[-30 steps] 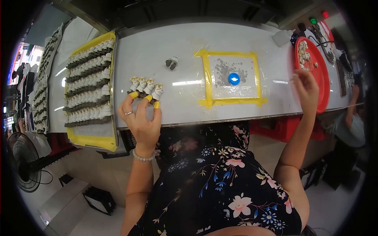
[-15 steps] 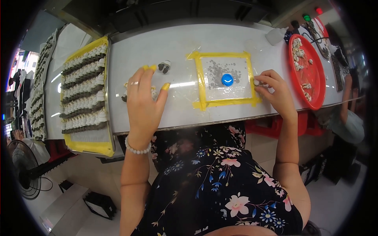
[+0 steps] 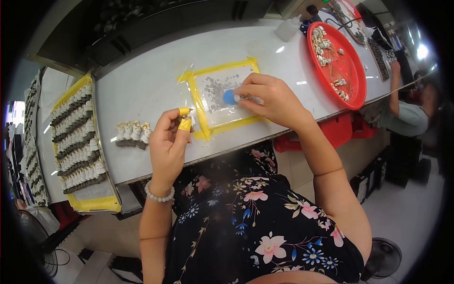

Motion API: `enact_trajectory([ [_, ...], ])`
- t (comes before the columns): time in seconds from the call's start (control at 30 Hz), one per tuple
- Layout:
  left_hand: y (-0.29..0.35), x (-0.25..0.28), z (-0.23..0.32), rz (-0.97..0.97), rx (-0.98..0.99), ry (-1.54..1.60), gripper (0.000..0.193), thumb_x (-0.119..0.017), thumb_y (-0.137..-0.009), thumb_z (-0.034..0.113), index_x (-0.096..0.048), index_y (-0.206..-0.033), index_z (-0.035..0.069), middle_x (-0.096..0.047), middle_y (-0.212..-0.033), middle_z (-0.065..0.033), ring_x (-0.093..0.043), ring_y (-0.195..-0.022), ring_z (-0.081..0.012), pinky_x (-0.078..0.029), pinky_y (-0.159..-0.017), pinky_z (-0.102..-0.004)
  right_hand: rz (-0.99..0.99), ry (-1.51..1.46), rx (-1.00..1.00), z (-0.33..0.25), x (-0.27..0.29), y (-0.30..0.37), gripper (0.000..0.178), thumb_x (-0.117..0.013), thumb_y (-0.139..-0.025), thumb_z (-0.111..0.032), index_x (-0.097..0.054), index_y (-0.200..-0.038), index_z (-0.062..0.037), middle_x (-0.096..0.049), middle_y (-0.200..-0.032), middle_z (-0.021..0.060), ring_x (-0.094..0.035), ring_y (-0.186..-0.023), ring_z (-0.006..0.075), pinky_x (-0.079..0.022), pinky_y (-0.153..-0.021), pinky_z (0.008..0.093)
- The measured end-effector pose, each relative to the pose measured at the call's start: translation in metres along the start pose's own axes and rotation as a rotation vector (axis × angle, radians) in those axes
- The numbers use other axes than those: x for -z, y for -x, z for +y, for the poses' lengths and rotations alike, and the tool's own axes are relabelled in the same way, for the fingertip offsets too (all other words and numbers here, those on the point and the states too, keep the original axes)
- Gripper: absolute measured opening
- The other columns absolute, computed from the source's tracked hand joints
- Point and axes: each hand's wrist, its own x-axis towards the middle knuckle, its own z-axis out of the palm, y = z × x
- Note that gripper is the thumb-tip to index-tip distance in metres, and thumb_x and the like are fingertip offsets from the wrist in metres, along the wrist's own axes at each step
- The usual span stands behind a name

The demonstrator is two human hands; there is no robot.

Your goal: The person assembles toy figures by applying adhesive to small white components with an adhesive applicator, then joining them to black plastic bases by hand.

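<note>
Both hands have moved since the earlier frame: the left hand [image 3: 166,142] has left the group of four figurines [image 3: 134,132] for the near-left edge of the taped square [image 3: 197,105], and the right hand [image 3: 279,100] has gone from that square's right side to its middle. The view has also swung, so fixed items sit differently in it.

Left hand: yellow-wrapped fingertips pinched together on a white-and-dark figurine [image 3: 193,119], mostly covered by the fingers. The single figurine that lay alone on the table [image 3: 142,80] is gone from its spot—presumably the one now held.

Right hand: thumb and fingers closed on a small pale piece [image 3: 238,98], its outer end at the blue cap [image 3: 229,97]. Contact with the cap cannot be confirmed; the fingers hide much of the piece.

The hands are apart from each other, both occupied. Judged from this, work has passed from collecting parts to handling one at the cap, with the figurine held ready beside it. More pale pieces lie in the red tray [image 3: 349,68]; rows of figurines stand in the yellow-edged tray [image 3: 97,205] at far left.
</note>
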Motion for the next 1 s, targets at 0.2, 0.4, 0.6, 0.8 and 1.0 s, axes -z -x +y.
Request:
enact_trajectory([
  [0.2,0.017,-0.01,-0.005,-0.018,0.23,0.584,0.025,-0.056,-0.09,0.003,-0.051,-0.114,-0.003,-0.063,-0.092,-0.0109,-0.061,-0.078,-0.0154,-0.049,-0.071,-0.024,-0.105,0.12,0.088,-0.002,-0.003,-0.013,0.017,-0.067,-0.074,-0.008,-0.067,-0.091,-0.0043,-0.059,-0.081,0.0092,-0.059,-0.072,0.0259,-0.049,-0.064,0.0342],
  [0.4,0.015,-0.019,-0.005,-0.046,0.282,0.647,0.029,-0.059,-0.086,-0.001,-0.051,-0.114,-0.005,-0.062,-0.103,-0.0159,-0.064,-0.087,-0.0207,-0.052,-0.078,-0.0286,-0.177,0.272,0.107,-0.006,-0.001,-0.017,0.015,-0.065,-0.076,-0.01,-0.068,-0.09,-0.0049,-0.058,-0.078,0.0099,-0.057,-0.071,0.0267,-0.048,-0.064,0.0362],
  [0.6,0.013,-0.031,-0.014,-0.026,0.252,0.692,0.029,-0.061,-0.084,-0.002,-0.052,-0.111,-0.006,-0.061,-0.105,-0.015,-0.065,-0.087,-0.0211,-0.053,-0.078,-0.0296,-0.101,0.134,0.055,-0.004,-0.001,-0.011,0.019,-0.065,-0.077,-0.008,-0.068,-0.095,-0.0031,-0.06,-0.081,0.0105,-0.059,-0.072,0.0263,-0.048,-0.065,0.0327],
  [0.8,0.01,-0.035,-0.02,-0.048,0.279,0.8,0.029,-0.061,-0.085,-0.002,-0.052,-0.111,-0.006,-0.062,-0.101,-0.0141,-0.065,-0.087,-0.0219,-0.054,-0.078,-0.0301,0.01,-0.274,-0.084,-0.006,-0.002,-0.004,0.022,-0.067,-0.078,-0.003,-0.067,-0.099,-0.0005,-0.063,-0.086,0.0091,-0.059,-0.072,0.0173,-0.047,-0.065,0.0261],
  [1.0,0.01,-0.034,-0.019,-0.051,0.275,0.814,0.027,-0.061,-0.085,-0.001,-0.053,-0.11,-0.005,-0.062,-0.102,-0.0156,-0.065,-0.086,-0.023,-0.054,-0.077,-0.0309,-0.016,-0.538,-0.141,-0.016,-0.004,0.0,0.024,-0.068,-0.077,-0.002,-0.067,-0.101,0.0003,-0.063,-0.086,0.0065,-0.057,-0.073,0.0117,-0.046,-0.068,0.0235],
])
